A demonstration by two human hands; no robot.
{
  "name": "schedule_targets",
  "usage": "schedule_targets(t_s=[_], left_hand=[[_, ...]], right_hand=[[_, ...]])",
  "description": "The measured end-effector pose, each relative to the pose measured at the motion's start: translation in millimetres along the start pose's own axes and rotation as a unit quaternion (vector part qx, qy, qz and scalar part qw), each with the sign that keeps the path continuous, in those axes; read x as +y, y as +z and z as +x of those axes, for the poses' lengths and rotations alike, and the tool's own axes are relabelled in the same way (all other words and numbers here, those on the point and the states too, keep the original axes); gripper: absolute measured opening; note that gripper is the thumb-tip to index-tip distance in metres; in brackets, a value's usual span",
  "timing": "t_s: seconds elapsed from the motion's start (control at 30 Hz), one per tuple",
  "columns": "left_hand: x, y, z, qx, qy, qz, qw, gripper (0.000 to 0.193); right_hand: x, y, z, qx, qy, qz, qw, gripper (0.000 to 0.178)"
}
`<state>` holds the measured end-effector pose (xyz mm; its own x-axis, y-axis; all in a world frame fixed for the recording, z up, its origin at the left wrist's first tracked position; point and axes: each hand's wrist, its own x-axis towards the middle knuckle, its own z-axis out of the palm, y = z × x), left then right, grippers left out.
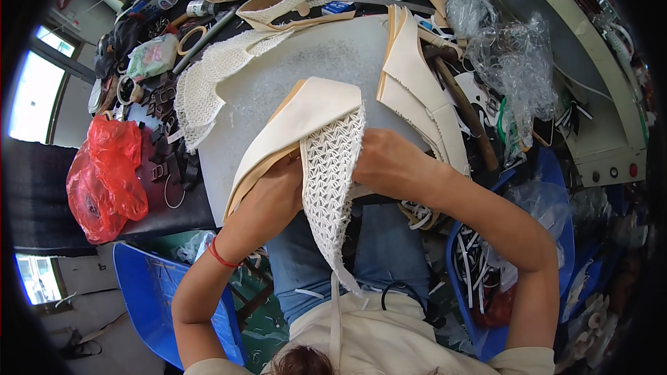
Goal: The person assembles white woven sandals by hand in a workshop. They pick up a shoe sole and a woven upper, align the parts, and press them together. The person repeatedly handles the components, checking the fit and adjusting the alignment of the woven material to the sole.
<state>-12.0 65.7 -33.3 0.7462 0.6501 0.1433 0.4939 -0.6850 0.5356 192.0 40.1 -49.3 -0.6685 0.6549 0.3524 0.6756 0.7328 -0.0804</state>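
Observation:
A cream shoe upper (306, 107) is held up in front of me, over the near part of the grey work board (278, 69). It joins a smooth leather-like piece with a tan underside to a woven white panel (333, 167), whose frayed tip hangs toward my lap. My left hand (274, 184) is closed at the upper's lower edge, its fingertips hidden behind the material. On the other side, my right hand (389, 160) is curled against the woven panel's right edge, with its fingers partly out of sight.
Stacked cream uppers (417, 76) lie on the board's right, woven white pieces (208, 83) on its left. A hammer (469, 111) and clear plastic wrap (511, 48) are beyond. A red plastic bag (108, 177) sits left; blue bins (149, 298) flank my legs.

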Motion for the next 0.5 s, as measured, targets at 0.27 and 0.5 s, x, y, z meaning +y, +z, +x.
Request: schedule_targets(t_s=[0.27,0.5], left_hand=[[-3.3,-9.1,-18.5,-0.043,0.183,0.155,0.97,0.045],[-16.3,9.5,-44.1,0.043,0.165,0.207,0.963,0.04]], right_hand=[[-12.4,-10.9,-29.0,-0.032,0.008,-0.032,0.999,0.04],[-27.2,-6.4,-27.5,0.011,0.051,-0.041,0.998,0.046]])
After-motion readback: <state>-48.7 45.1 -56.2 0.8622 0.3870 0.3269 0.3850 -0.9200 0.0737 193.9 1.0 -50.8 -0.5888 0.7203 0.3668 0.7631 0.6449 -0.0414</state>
